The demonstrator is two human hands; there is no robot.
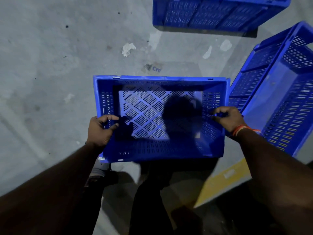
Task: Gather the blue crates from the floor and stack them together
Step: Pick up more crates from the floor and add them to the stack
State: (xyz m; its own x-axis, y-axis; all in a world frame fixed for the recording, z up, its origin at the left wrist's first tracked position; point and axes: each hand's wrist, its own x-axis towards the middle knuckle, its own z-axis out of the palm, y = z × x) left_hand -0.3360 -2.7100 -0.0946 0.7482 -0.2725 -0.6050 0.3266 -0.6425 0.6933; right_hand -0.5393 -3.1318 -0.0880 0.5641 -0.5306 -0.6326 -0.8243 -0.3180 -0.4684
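With my left hand [100,129] and right hand [227,118] curled closed around the short walls of the blue crate [160,150] over the concrete floor [50,65], I should keep it level and square it above the crate at the floor's right edge [279,99].

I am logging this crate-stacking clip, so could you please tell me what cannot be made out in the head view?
- Far crate: top cut off by the upper frame edge and blurred, so its contents are unseen.
- Right crate: runs past the right edge; whether it is one crate or a stack is unclear.
- Held crate: whether it touches the floor is hidden by its own body.
- Left hand and right hand: some fingertips hidden behind the crate walls.
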